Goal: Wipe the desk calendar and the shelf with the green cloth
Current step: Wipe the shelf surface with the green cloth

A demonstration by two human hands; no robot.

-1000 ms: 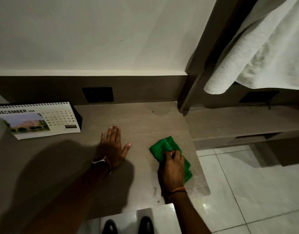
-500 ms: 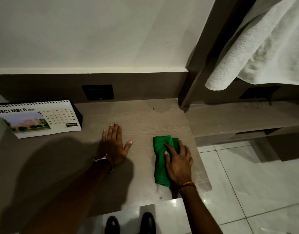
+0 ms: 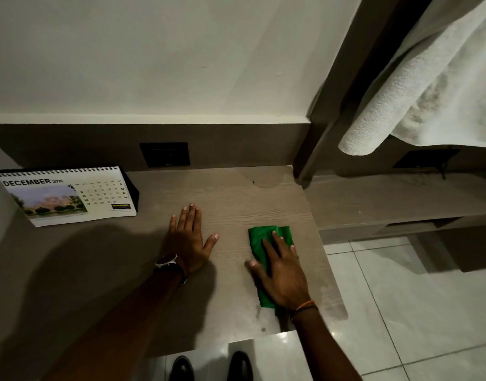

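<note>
The green cloth [image 3: 257, 244] lies folded on the wooden shelf [image 3: 236, 199] near its right edge. My right hand [image 3: 281, 273] presses flat on the cloth, fingers spread and pointing toward the wall. My left hand [image 3: 188, 237] rests palm down on the bare shelf to the left of the cloth, fingers apart, a watch on its wrist. The desk calendar [image 3: 68, 195], showing December, stands at the shelf's far left by the wall, apart from both hands.
A white towel [image 3: 428, 86] hangs at the upper right above a lower shelf [image 3: 387, 196]. A dark socket plate [image 3: 164, 154] sits in the back panel. Tiled floor [image 3: 401, 312] lies to the right; my black shoes [image 3: 211, 367] show below the shelf's front edge.
My right hand has flattened onto the cloth, which has turned from a bunched shape into a long strip and shifted a little. My left hand has stayed put.
</note>
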